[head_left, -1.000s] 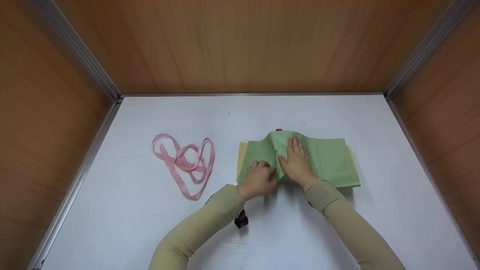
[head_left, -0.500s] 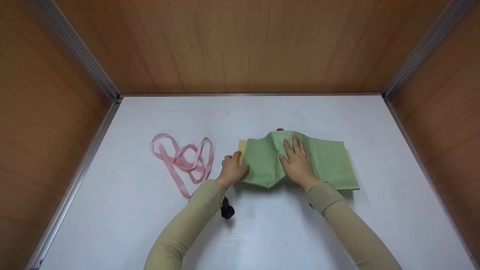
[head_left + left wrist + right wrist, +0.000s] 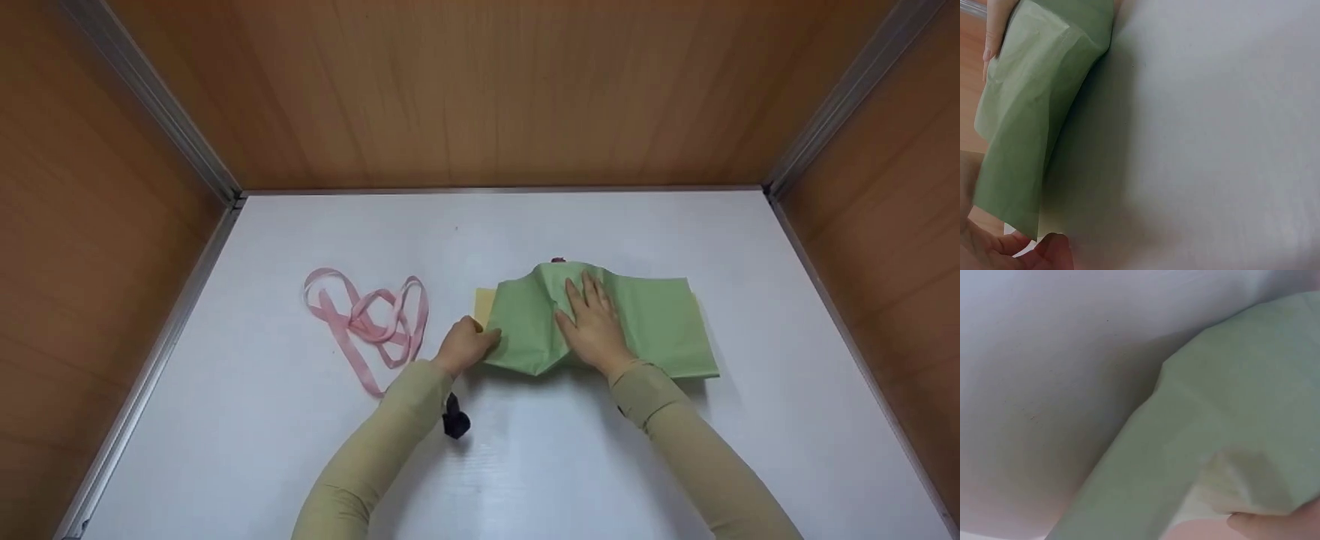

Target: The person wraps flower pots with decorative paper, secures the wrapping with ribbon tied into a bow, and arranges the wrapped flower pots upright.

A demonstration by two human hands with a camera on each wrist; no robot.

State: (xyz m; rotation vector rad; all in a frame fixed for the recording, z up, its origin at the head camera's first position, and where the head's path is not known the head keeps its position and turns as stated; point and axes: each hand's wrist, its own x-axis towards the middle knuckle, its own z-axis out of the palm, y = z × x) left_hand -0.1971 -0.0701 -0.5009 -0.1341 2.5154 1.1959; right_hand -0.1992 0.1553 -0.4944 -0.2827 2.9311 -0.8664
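A green sheet of wrapping paper [image 3: 660, 322] lies bunched over something raised in its middle, which it hides. Yellow paper [image 3: 484, 304] peeks out at its left edge. My left hand [image 3: 465, 346] pinches the green sheet's left edge, thumb on top; in the left wrist view its fingers [image 3: 1002, 244] curl at the sheet's corner. My right hand [image 3: 598, 330] rests flat on the raised middle, fingers straight. Behind the sheet's far edge a small dark red bit [image 3: 558, 260] shows, too small to name.
A loosely looped pink ribbon [image 3: 360, 322] lies on the white table [image 3: 300, 465], left of the paper. Wooden panels [image 3: 480, 97] with metal rails enclose the back and both sides. A black object [image 3: 455, 420] hangs by the left cuff.
My left hand has moved left from the paper's near middle to its left edge and now pinches it there. My right hand stays on the middle, its fingers slightly more spread.
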